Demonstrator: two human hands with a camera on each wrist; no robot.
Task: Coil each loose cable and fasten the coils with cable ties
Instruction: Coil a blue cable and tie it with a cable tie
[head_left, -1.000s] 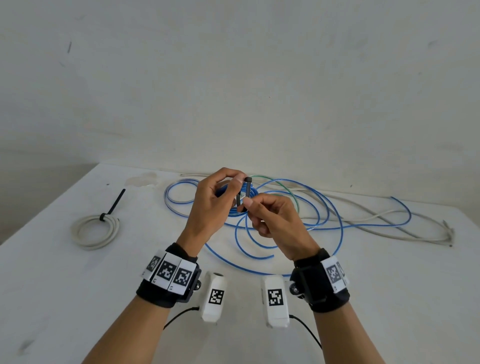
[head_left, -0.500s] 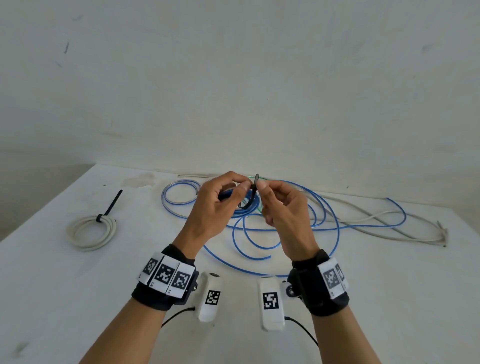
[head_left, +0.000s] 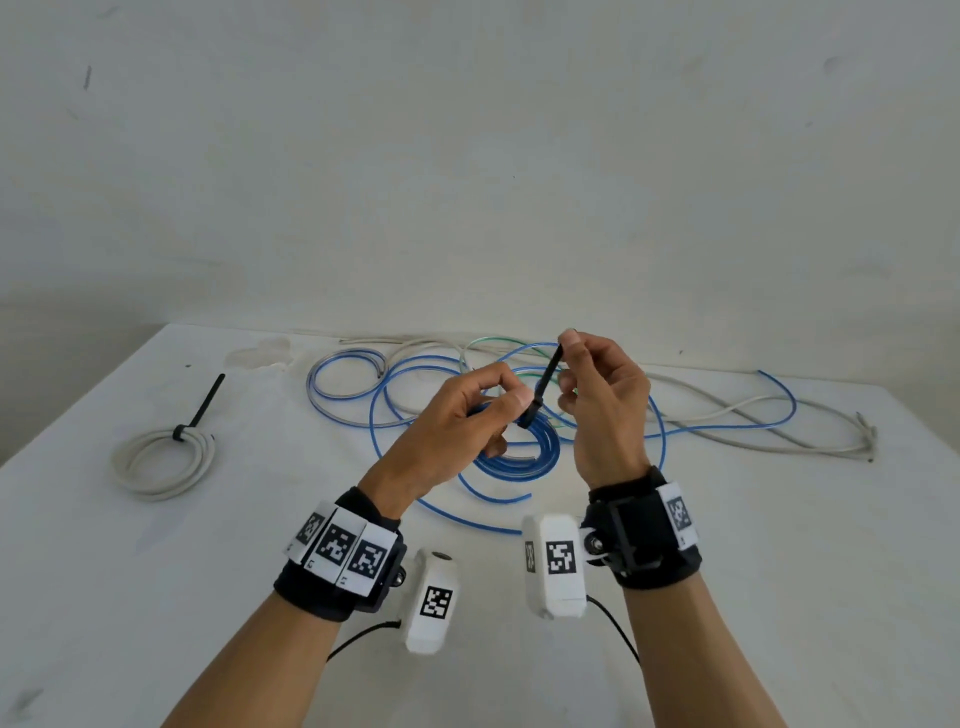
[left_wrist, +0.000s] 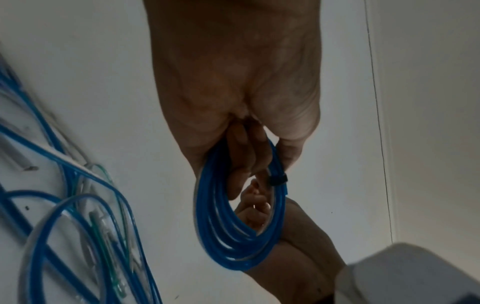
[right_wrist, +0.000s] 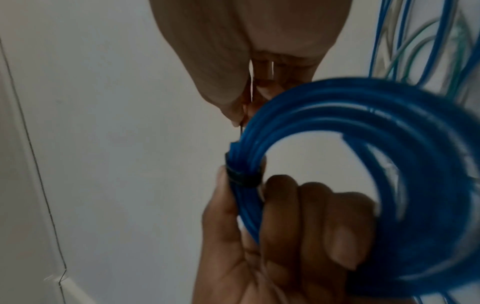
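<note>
My left hand (head_left: 470, 410) grips a small blue cable coil (head_left: 519, 452) above the table, thumb and fingers curled round it. A black cable tie (head_left: 545, 387) is looped tight round the coil (left_wrist: 233, 226), its band (left_wrist: 278, 180) just past my thumb. My right hand (head_left: 597, 395) pinches the tie's tail near its tip, and the tail runs up and right from the coil. In the right wrist view the tie band (right_wrist: 240, 175) wraps the blue strands (right_wrist: 363, 144) just above the left fingers (right_wrist: 311, 222).
Loose blue cables (head_left: 649, 415), a grey cable (head_left: 753, 415) and a green wire (head_left: 498, 343) sprawl across the back of the white table (head_left: 156, 571). A white coil (head_left: 161, 460) fastened with a black tie (head_left: 205, 402) lies at the left. A wall stands behind.
My right hand has moved up and to the right, drawing the tie's tail out longer, and the tie's loop has closed snug round the blue coil. The left hand keeps its grip.
</note>
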